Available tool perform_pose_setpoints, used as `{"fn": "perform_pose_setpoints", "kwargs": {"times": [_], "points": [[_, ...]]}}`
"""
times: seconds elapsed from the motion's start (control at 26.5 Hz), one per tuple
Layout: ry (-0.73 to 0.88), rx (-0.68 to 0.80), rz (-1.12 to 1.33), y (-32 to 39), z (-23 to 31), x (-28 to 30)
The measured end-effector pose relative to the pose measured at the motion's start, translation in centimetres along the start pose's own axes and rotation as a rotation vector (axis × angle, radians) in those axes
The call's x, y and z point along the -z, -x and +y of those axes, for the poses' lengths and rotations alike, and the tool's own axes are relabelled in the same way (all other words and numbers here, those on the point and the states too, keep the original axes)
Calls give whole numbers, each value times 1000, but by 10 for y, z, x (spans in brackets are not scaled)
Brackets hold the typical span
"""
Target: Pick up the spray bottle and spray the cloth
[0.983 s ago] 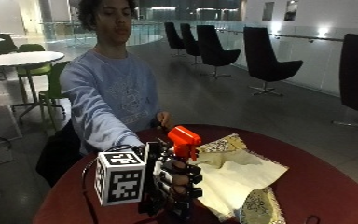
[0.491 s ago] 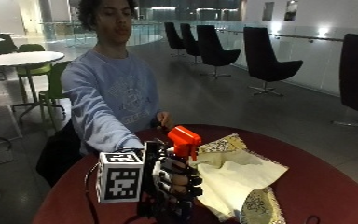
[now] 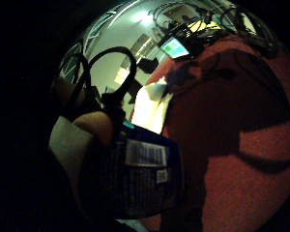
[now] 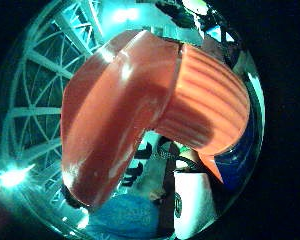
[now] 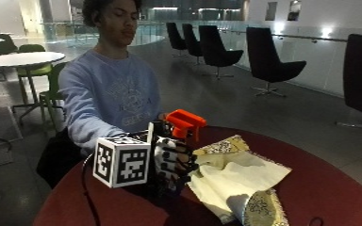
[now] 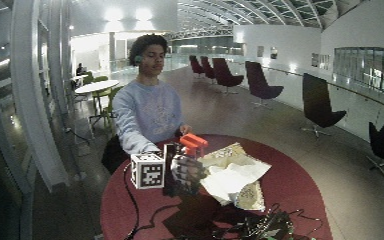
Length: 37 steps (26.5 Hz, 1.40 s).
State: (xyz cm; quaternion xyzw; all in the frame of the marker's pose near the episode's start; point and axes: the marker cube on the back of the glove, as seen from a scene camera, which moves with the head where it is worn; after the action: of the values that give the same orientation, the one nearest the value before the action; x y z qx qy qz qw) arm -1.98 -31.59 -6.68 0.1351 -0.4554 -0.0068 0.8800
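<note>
My gloved right hand (image 5: 171, 162) is curled round a spray bottle with an orange trigger head (image 5: 185, 121) and a dark body, standing upright on the round red table (image 5: 332, 183). The orange head (image 4: 140, 105) fills the thumb side palm view. The bottle's dark labelled body (image 3: 142, 176) sits close in the little finger side palm view, with a bare fingertip (image 3: 94, 125) on it. The pale yellow cloth (image 5: 241, 176) lies crumpled on the table just beside the bottle, on the nozzle's side. Its patterned edge (image 5: 262, 212) is folded up near the front.
A tangle of cables and a small lit screen (image 6: 258, 227) lie at the table's near edge. Black chairs (image 5: 269, 61) and a white table (image 5: 21, 59) stand behind the person. The person's other hand rests behind the bottle (image 6: 184, 130).
The hand and bottle have stayed in place; the bottle's orange head looks slightly more tilted toward the cloth.
</note>
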Motion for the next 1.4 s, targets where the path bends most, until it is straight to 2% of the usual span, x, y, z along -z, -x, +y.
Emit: {"fn": "perform_pose_setpoints", "kwargs": {"times": [0.53, 0.94, 1.4], "points": [[502, -287, 193, 28, 26, -42], [591, -405, 316, 24, 15, -65], [666, -450, 410, 24, 22, -68]]}}
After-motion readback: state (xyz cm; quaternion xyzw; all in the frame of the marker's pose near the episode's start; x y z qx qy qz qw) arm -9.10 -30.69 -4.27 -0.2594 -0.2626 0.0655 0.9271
